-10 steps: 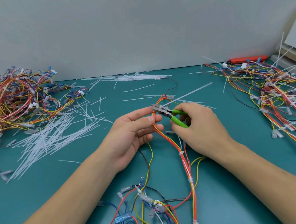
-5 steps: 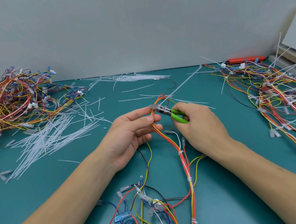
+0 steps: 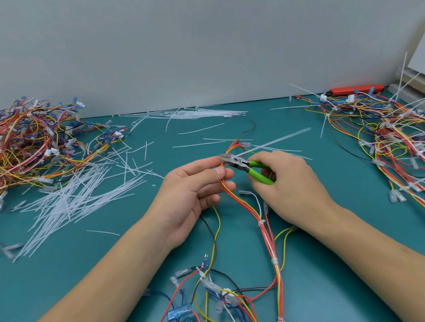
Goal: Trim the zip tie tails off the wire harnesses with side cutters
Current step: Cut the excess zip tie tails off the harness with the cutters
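— Where the left hand [image 3: 190, 189] pinches the wire harness [image 3: 261, 223], how do the side cutters [image 3: 243, 167] sit?

— Just right of that pinch; thumb and curled fingers grip the red, orange and yellow strands near the top of their loop, and the metal tip touches the bundle just beside the fingertips; the right hand [image 3: 286, 185] wraps the green handles, fingers curled round them.

— And the zip tie tail [image 3: 279, 139]?

— A long, pale, blurred strip slanting away to the far right from the cutter head; the harness itself runs from the loop toward the near edge, bound at intervals by small white ties, ending in blue and clear connectors.

— What is hard to read?

— How the blades stand, open or closed, I cannot tell; the harness's near end is cut off by the frame; the trimmed harness pile [image 3: 23, 148] at far left and the untrimmed pile [image 3: 398, 137] at right also run past the edges; cut tails [image 3: 75, 200] lie scattered on the teal table [image 3: 61, 274].
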`<state>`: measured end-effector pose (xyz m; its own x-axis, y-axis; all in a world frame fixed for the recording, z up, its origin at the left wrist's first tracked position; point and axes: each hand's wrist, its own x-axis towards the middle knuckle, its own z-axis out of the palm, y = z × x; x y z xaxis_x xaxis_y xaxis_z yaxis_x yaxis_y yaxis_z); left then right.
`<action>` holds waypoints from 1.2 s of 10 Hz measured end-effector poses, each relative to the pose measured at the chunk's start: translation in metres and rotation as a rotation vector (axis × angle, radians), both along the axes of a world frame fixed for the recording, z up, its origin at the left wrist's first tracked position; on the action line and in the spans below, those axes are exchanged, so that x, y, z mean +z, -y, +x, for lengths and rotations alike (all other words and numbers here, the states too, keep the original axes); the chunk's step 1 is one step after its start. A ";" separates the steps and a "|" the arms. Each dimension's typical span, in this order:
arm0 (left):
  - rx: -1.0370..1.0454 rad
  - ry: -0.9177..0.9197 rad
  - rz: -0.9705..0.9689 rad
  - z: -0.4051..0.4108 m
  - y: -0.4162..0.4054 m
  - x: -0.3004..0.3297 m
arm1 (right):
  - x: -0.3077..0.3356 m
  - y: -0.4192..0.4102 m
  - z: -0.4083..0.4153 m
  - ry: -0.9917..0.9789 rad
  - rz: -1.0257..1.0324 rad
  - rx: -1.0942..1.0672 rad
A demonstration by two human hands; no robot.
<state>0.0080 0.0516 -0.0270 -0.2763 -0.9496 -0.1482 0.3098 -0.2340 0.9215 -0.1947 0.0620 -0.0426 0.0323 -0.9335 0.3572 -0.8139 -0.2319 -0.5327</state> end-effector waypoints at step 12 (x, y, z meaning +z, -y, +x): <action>-0.019 -0.005 0.015 0.001 -0.002 0.003 | -0.002 0.000 -0.001 0.003 0.017 0.004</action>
